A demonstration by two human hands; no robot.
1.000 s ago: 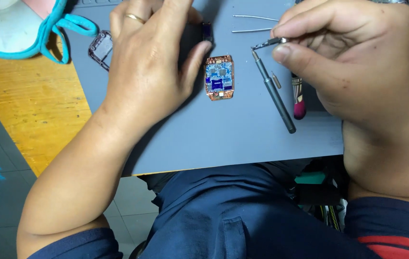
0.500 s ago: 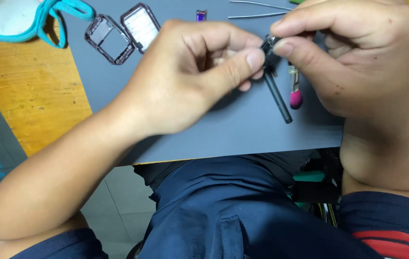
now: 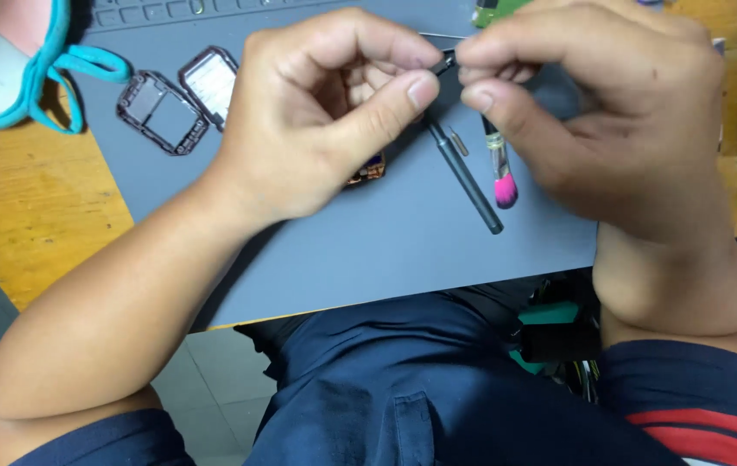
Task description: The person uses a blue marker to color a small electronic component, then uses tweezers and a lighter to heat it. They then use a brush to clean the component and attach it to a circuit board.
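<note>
My left hand [image 3: 325, 112] and my right hand [image 3: 593, 112] meet above the grey work mat [image 3: 368, 250]. Both pinch a tiny dark part [image 3: 448, 60] between thumb and fingertips. A thin dark screwdriver [image 3: 465, 177] lies on the mat just below the fingertips. Under my left hand a small orange and blue circuit board [image 3: 368, 170] peeks out, mostly hidden. A pink-tipped brush [image 3: 500, 177] lies beside the screwdriver, under my right hand.
Two dark rectangular watch frames [image 3: 180, 103] lie at the mat's upper left. A white and teal object [image 3: 14, 69] rests on the wooden table [image 3: 31, 207] at far left. The mat's front edge runs just above my lap.
My left hand lifted off the circuit board and came over to the right hand's fingertips. Both hands now pinch the small part; the view shifted so the watch frames show.
</note>
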